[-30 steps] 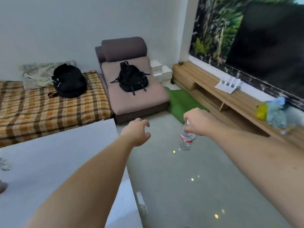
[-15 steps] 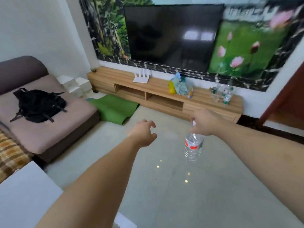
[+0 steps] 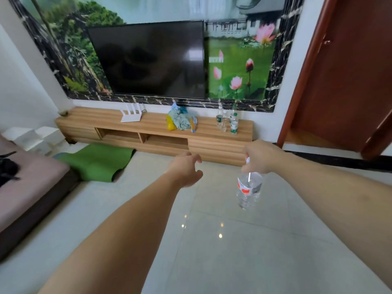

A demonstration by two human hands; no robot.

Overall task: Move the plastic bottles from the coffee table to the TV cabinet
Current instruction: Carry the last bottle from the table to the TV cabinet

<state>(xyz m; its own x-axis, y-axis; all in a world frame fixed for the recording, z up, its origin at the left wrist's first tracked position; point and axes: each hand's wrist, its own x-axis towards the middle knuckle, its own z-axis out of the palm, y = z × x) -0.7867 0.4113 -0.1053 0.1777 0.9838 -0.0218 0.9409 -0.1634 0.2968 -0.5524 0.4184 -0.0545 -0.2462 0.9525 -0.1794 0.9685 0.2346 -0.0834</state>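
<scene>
My right hand (image 3: 259, 157) grips a clear plastic bottle (image 3: 248, 190) with a red label by its neck; the bottle hangs below the hand over the tiled floor. My left hand (image 3: 186, 169) is stretched forward, fingers loosely apart, holding nothing. The wooden TV cabinet (image 3: 148, 127) runs along the far wall under the television. Three clear plastic bottles (image 3: 227, 122) with green labels stand upright on its right end. The coffee table is out of view.
A white router (image 3: 131, 116) and a heap of cloth and bags (image 3: 181, 122) sit on the cabinet top. A green mat (image 3: 99, 161) lies on the floor at left beside a sofa (image 3: 27, 187). A brown door (image 3: 347, 81) stands at right.
The view has swung right from the sofa and coffee table to face the TV cabinet, which is closer now. The right hand keeps hold of the bottle; the left hand stays empty.
</scene>
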